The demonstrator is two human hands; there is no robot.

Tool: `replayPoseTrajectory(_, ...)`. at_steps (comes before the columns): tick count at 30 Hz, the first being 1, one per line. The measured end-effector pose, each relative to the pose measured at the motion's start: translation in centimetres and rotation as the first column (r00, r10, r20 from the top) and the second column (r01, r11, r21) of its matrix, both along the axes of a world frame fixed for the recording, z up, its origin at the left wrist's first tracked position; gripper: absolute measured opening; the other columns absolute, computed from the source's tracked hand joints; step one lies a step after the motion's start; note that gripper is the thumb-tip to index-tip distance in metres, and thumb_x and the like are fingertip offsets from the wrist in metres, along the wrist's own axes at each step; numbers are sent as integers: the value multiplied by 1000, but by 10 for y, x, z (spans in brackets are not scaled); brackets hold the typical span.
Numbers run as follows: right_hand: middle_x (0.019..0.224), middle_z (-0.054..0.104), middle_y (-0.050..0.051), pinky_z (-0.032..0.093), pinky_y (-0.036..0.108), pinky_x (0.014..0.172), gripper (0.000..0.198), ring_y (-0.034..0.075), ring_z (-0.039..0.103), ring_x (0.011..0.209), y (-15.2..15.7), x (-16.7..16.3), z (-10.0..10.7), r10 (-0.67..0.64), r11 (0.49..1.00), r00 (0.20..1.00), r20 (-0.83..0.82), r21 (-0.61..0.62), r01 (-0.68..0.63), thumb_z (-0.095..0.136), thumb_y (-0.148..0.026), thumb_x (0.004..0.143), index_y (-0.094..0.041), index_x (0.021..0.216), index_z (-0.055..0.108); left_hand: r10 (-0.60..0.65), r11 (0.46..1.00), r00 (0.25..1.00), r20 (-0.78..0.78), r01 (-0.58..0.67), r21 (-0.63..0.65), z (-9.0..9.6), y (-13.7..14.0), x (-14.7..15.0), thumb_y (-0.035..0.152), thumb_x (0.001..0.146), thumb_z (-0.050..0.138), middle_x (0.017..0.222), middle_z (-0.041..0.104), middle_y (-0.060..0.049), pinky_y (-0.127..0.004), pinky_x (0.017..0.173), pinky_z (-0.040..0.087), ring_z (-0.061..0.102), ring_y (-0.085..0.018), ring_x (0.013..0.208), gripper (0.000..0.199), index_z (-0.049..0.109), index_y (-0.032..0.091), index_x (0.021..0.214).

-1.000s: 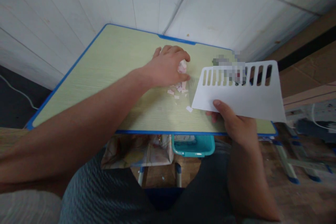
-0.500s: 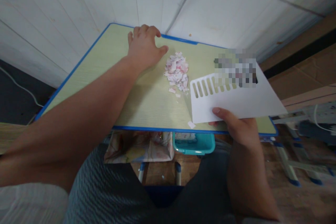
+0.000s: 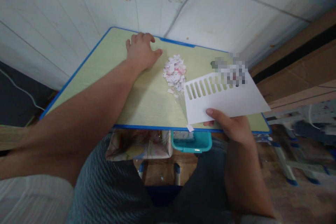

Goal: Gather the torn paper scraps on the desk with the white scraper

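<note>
My right hand point(image 3: 228, 124) grips a white sheet with a row of slots point(image 3: 223, 103) by its near edge, thumb on top. The sheet is held tilted over the right part of the table, and part of it is blurred out. Beside its left edge lies a heap of small paper scraps point(image 3: 174, 71), white and pinkish. Left of the heap, my left hand point(image 3: 141, 50) rests near the table's far edge, fingers spread and nothing held. One loose scrap point(image 3: 190, 128) sits at the front edge, below the sheet's corner.
The pale green table point(image 3: 147, 106) has a blue rim and stands against a white panelled wall point(image 3: 105, 0). Under its front edge are a teal basket point(image 3: 191, 146) and a patterned cloth item point(image 3: 141, 147). Cardboard boxes point(image 3: 301, 63) stand at the right.
The sheet in my right hand has shifted slightly left, closer over the paper scraps. The loose scrap at the front edge now hangs slightly past the rim. My left hand stays spread.
</note>
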State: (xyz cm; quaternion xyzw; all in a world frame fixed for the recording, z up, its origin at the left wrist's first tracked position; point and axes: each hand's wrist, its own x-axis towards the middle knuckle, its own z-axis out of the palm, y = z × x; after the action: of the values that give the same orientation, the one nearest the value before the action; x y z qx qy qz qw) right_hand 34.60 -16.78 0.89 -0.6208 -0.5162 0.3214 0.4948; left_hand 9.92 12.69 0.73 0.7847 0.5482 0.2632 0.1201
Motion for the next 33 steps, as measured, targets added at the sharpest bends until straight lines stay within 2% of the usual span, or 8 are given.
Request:
replayPoseTrajectory(4, 59, 74, 5, 65, 41, 54, 36, 27, 70, 54, 0, 5, -4, 26, 1000, 999, -21, -14, -26, 98, -51, 84, -27, 71, 74, 22, 1000, 1000, -10, -22, -2, -2, 3, -4, 78, 100, 56, 176, 57, -7, -67, 142, 20, 38, -40, 162, 75, 63, 29, 157)
replayPoseTrajectory(11, 56, 71, 4, 64, 39, 54, 34, 25, 68, 53, 0, 5, -5, -5, 1000, 999, -52, -14, 5, 94, -46, 83, -26, 67, 71, 76, 997, 997, -26, -77, -30, -5, 9, -15, 101, 98, 37, 181, 51, 0, -65, 142, 18, 31, -35, 165, 97, 57, 31, 161)
replayPoseTrajectory(17, 57, 66, -1, 53, 35, 48, 28, 19, 57, 48, 11, 8, -18, -172, 975, 970, -174, 112, 193, 87, -40, 85, -27, 69, 67, 152, 988, 983, -102, -154, -12, -1, 4, -24, 87, 109, 37, 185, 48, -2, -66, 140, 19, 33, -34, 167, 83, 53, 28, 166)
replayPoseTrajectory(22, 64, 69, -2, 50, 34, 46, 22, 20, 60, 51, 11, 26, -27, -289, 943, 929, -231, 99, 318, 87, -35, 77, -27, 75, 66, 174, 984, 975, -137, -177, -13, 2, 2, -27, 75, 112, 38, 185, 48, -6, -65, 141, 22, 37, -32, 168, 78, 52, 24, 168)
replayPoseTrajectory(25, 64, 71, -2, 51, 34, 44, 22, 20, 61, 50, 5, 37, -22, -343, 928, 913, -223, 67, 365, 89, -30, 72, -26, 77, 68, 170, 985, 983, -74, -170, 4, -2, 8, -27, 92, 101, 39, 181, 55, -5, -69, 141, 22, 36, -37, 170, 94, 57, 27, 167)
replayPoseTrajectory(27, 61, 70, -2, 52, 34, 43, 22, 21, 61, 48, 1, 42, -18, -375, 920, 908, -184, 49, 390, 89, -32, 73, -26, 75, 68, 108, 994, 994, -24, -108, 20, -5, 13, -27, 103, 86, 50, 175, 63, -3, -73, 139, 19, 27, -40, 176, 108, 56, 35, 170)
replayPoseTrajectory(29, 59, 70, -1, 55, 36, 44, 24, 22, 61, 47, -2, 42, -15, -401, 913, 907, -129, 33, 408, 89, -39, 76, -27, 73, 68, 81, 997, 997, -8, -81, 11, -6, 15, -26, 103, 77, 61, 173, 65, -5, -76, 139, 18, 22, -43, 180, 113, 56, 40, 171)
replayPoseTrajectory(33, 62, 75, 2, 62, 37, 52, 30, 23, 67, 49, 0, 19, -12, -396, 917, 917, -53, 29, 398, 89, -51, 81, -26, 77, 72, 196, 979, 981, 0, -195, -65, -4, 14, -22, 90, 89, 66, 181, 55, -15, -77, 144, 22, 34, -52, 176, 96, 61, 33, 166)
